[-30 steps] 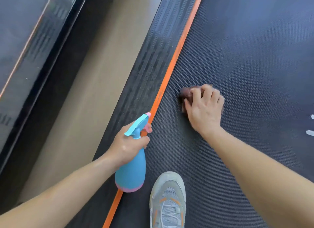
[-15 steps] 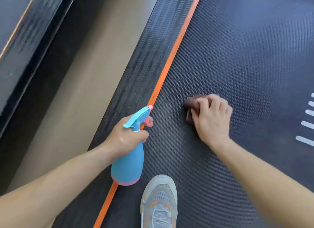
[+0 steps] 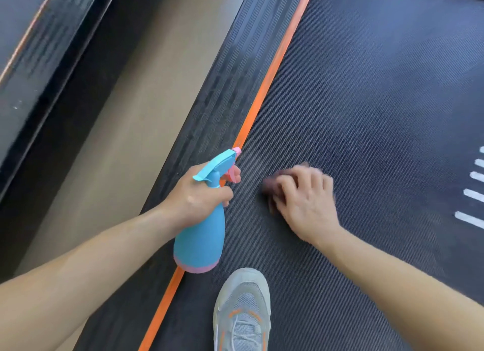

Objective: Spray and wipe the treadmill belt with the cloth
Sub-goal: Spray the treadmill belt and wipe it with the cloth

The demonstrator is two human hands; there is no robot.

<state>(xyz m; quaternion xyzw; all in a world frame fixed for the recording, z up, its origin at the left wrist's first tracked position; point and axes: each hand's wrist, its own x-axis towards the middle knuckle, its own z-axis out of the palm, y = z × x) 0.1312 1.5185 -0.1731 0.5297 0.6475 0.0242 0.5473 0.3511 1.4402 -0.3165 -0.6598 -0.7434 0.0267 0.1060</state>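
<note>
My left hand (image 3: 199, 193) gripping the blue spray bottle (image 3: 201, 235) above the orange strip (image 3: 264, 89), my right hand (image 3: 306, 201) pressing what looks like a dark, blurred cloth (image 3: 269, 185) onto the treadmill belt (image 3: 366, 102), fingers curled over it, grey shoe (image 3: 242, 311) below

Left hand (image 3: 199, 193) grips spray bottle (image 3: 200, 240); right hand (image 3: 306, 201) presses cloth (image 3: 269, 184) on belt (image 3: 366, 102).

Left hand (image 3: 196, 196) and right hand (image 3: 306, 204) are bare, forearms (image 3: 91, 267) bare right up to the edge of view. One shoe (image 3: 242, 298) in shot: grey mesh upper, orange trim beside pale laces (image 3: 245, 333), off-white rubber toe rim.
</note>
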